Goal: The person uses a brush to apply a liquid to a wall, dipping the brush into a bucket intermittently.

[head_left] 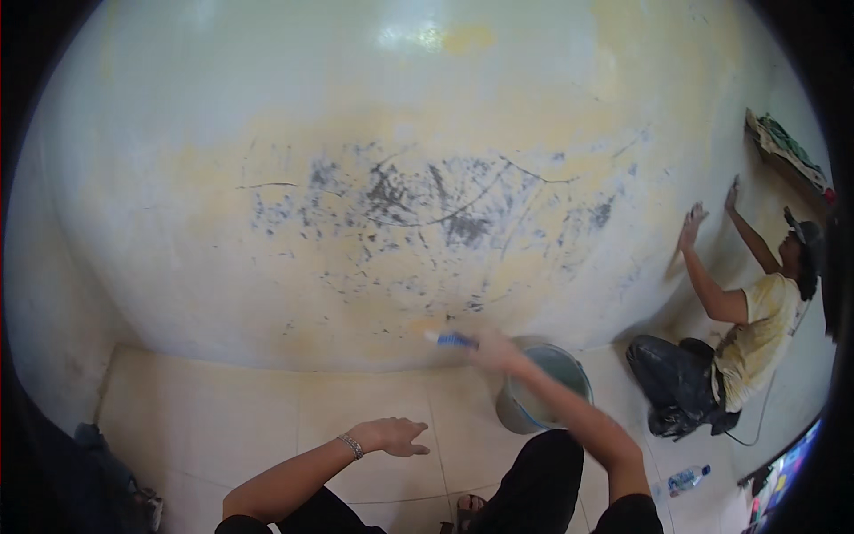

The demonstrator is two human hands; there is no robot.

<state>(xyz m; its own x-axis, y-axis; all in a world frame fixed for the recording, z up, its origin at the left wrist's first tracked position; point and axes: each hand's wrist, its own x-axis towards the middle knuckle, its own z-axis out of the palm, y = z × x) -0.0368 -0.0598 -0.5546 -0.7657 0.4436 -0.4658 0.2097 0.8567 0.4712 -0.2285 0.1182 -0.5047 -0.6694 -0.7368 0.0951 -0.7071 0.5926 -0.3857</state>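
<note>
My right hand (495,351) is closed around a small blue-handled tool (456,340) with a pale end. Motion blur hides whether that end is bristles or a blade. The tool is close to the lower part of a patchy wall (294,294), pale with yellowish areas, dark scrapes and thin cracks; contact cannot be made out. Above the floor tiles, my left hand (396,436) holds nothing, its fingers loosely stretched toward the right. A bracelet (352,447) circles that wrist. Under my right forearm stands a grey bucket (513,411), partly covered by the arm.
At the right a person (761,325) kneels with both hands against the side wall. A plastic bottle (689,481) lies on the tiled floor (222,400) behind them. A shelf (792,169) with cloth juts out above. Dark items (98,463) sit at lower left.
</note>
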